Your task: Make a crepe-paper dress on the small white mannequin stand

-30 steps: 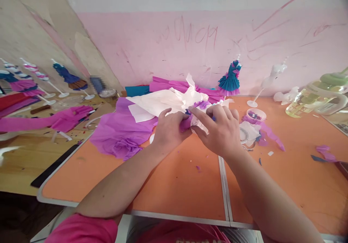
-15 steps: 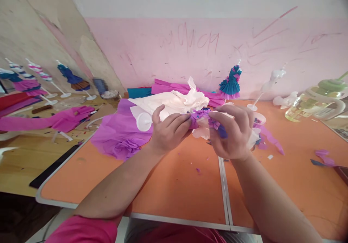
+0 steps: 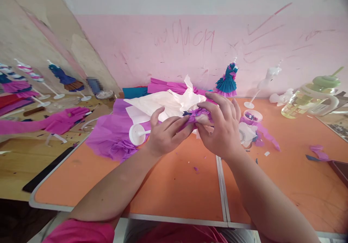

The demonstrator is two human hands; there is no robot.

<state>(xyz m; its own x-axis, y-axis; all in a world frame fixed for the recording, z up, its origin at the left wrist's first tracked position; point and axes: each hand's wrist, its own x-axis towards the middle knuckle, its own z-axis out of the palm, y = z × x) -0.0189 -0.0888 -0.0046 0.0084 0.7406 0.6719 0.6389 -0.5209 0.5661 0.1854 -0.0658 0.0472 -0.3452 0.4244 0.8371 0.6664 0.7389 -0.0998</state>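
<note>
Between my hands a small white mannequin is held on its side, its round base (image 3: 137,134) and stem poking out left of my left hand (image 3: 168,132). Purple and dark blue crepe paper (image 3: 199,115) is wrapped and ruffled over its body. My left fingers are closed around it. My right hand (image 3: 221,127) pinches at the paper on the other end, with thumb below and fingers above; the exact grip is partly hidden. Behind the hands lies crumpled white crepe paper (image 3: 165,103), with a purple sheet (image 3: 106,127) beside it.
A small tub of paper bits (image 3: 252,116) and a tape roll (image 3: 241,136) sit to the right. Farther back stand a teal-dressed mannequin (image 3: 227,80), a bare white mannequin (image 3: 268,80) and a green-lidded bottle (image 3: 310,96). Dressed mannequins (image 3: 65,78) line the left table.
The mannequin has turned in my hands, and its base and stem now show more. My right hand has rotated, its fingers moving left over the purple paper. The view has shifted slightly.
</note>
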